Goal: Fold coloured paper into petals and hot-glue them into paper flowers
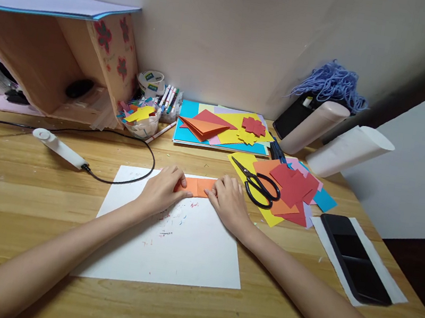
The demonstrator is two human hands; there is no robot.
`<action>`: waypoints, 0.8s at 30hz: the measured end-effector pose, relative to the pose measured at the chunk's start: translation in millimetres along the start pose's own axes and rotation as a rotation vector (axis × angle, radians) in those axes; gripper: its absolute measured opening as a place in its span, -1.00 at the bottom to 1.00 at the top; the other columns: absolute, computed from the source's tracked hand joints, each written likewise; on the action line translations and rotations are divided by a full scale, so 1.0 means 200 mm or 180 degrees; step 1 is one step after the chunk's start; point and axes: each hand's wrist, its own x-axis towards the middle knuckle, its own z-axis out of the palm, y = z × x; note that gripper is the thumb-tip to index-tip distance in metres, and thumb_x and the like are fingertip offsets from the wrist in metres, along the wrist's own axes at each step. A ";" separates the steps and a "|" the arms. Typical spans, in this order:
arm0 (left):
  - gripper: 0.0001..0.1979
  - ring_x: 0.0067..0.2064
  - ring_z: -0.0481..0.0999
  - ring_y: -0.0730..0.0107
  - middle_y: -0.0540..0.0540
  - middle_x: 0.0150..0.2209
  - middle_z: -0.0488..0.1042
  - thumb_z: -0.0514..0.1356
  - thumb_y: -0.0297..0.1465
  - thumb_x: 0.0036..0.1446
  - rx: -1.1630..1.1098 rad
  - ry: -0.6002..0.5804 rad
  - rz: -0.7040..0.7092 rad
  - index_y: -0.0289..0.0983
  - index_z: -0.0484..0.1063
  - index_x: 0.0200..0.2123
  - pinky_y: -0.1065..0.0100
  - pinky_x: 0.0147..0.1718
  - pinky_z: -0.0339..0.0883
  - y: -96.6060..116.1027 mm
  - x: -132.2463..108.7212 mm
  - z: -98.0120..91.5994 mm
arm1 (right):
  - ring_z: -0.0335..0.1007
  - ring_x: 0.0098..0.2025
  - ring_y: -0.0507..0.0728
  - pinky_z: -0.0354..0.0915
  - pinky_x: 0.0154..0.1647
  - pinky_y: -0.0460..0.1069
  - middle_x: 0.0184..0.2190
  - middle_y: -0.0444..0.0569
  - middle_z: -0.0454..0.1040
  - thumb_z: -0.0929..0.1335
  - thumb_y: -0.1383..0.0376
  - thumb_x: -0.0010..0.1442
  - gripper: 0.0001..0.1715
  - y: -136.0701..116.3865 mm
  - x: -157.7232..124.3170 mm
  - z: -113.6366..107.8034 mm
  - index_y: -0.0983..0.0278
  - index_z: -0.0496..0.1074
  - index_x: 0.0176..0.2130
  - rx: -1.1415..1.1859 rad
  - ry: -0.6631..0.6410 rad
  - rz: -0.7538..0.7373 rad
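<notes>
A small folded piece of orange paper (201, 185) lies near the far edge of a large white sheet (167, 243) on the wooden table. My left hand (162, 190) has its fingers curled and pressed down on the paper's left end. On the right end rests my right hand (229, 200), fingers bent and pressing the fold. Both hands cover the ends of the paper, so only its middle shows.
Black-handled scissors (257, 183) lie on loose coloured paper (292, 190) right of my hands. A stack of coloured sheets (221, 128) sits behind. A dark phone (355, 259) lies at the right. A white corded tool (60, 148), a marker tub (143, 118) and a cardboard house (51, 58) stand left.
</notes>
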 end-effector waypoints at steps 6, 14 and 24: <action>-0.73 -0.22 0.28 0.36 -0.04 -0.24 0.31 0.14 -0.33 0.07 -0.0289 -0.0104 0.0565 -0.14 0.33 -0.11 0.36 -0.31 0.14 -0.03 0.01 0.00 | 0.14 -0.32 0.14 0.12 -0.31 0.02 -0.39 0.00 0.27 0.22 0.14 0.18 -0.72 0.01 0.00 -0.01 0.27 0.25 -0.46 0.0117 -0.0032 0.0044; -0.69 -0.27 0.19 0.36 -0.06 -0.34 0.27 -0.04 -0.31 0.20 0.0152 -0.0329 0.1109 -0.01 0.34 -0.02 0.32 -0.29 0.06 -0.05 0.01 0.00 | 0.17 -0.25 0.13 0.17 -0.26 0.00 -0.32 0.02 0.34 0.23 0.27 0.19 -0.85 0.05 0.00 -0.03 0.29 0.33 -0.32 0.0345 0.0152 -0.0702; -0.67 -0.29 0.16 0.37 -0.06 -0.35 0.23 -0.07 -0.25 0.20 0.0078 -0.0438 0.1142 0.01 0.31 0.00 0.33 -0.30 0.05 -0.06 0.02 -0.02 | 0.27 -0.24 0.07 0.23 -0.21 0.00 -0.17 -0.01 0.42 0.12 0.40 0.27 -0.65 0.08 0.01 -0.07 0.27 0.30 -0.02 0.0192 0.0005 -0.2515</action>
